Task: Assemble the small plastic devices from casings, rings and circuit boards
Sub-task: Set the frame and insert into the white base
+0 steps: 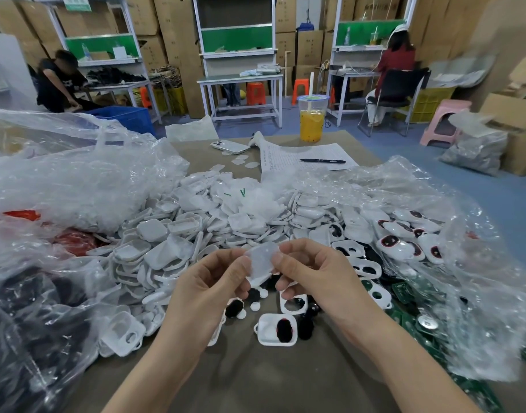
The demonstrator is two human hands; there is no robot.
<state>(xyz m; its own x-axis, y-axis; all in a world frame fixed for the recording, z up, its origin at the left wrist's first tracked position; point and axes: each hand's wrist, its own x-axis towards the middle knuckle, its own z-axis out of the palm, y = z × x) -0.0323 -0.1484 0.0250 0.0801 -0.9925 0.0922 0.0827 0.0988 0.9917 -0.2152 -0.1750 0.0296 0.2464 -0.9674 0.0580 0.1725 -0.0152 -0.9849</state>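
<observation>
Both hands hold one white plastic casing (261, 263) above the table. My left hand (214, 281) pinches its left edge and my right hand (312, 275) pinches its right edge, fingers curled. Below them lies a white casing with a black pad in it (275, 329) and a white ring frame (294, 304). A big heap of white casings and rings (196, 231) fills the middle. Casings with dark red-rimmed windows (404, 242) lie at the right. Green circuit boards (404, 293) sit at the right edge, partly under plastic.
Crumpled clear plastic bags (62, 180) flank the heap, another bag (464, 263) on the right. At the back stand a cup of orange drink (312, 120), a phone (229, 146), and a paper sheet (300, 158) with a pen (323, 160). Two people sit at far benches.
</observation>
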